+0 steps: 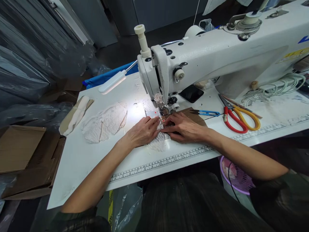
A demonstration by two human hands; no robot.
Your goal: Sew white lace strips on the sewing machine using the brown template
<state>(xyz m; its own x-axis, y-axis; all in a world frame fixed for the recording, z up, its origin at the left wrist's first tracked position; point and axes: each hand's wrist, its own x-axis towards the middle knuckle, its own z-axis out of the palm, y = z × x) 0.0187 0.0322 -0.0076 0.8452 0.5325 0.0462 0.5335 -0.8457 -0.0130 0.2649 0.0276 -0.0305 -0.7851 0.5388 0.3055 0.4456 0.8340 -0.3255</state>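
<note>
A small piece of white lace fabric [158,141] lies under the needle area of a white sewing machine [154,74]. My left hand [144,131] rests on the left side of the lace, fingers close together and fingertips beside the presser foot [160,112]. From the right, my right hand [184,128] holds the lace edge, with thumb and forefinger drawn toward each other near the foot. Both hands hide part of the fabric. Another lace piece [105,122] lies flat to the left of my left hand.
Blue thread snips [205,113] and red-and-yellow scissors [241,117] lie right of my hands. A black phone [191,93] sits under the machine arm. A lit lamp [112,82] leans over the table. Printed ruler marks [154,165] run along the front; a purple basket [238,180] stands below.
</note>
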